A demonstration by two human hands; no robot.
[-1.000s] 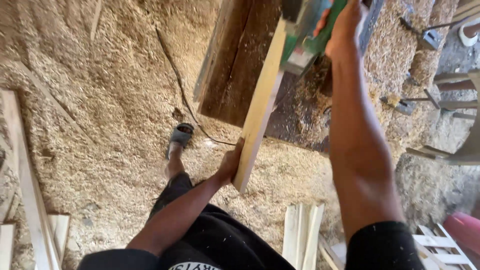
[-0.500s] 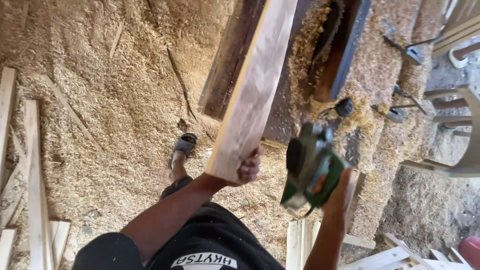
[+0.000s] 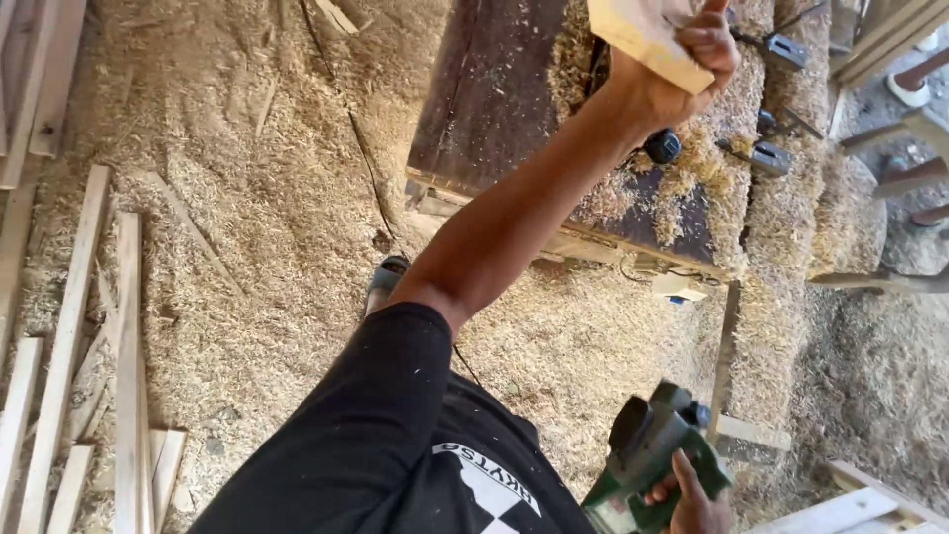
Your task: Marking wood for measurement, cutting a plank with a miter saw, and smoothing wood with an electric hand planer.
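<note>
No packages, labels, signs or screens visible.

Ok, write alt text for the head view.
Seen from above, a person's left hand grips the end of a pale wooden board over a shavings-covered workbench, while the right hand holds a green power tool low. Wood shavings cover the floor.

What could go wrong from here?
1. The left hand grips the board only at its end, raised over the bench; it could slip or swing.
2. The right hand holds the planer low beside the body.
3. Shavings and a cord underfoot: trip risk.
</note>
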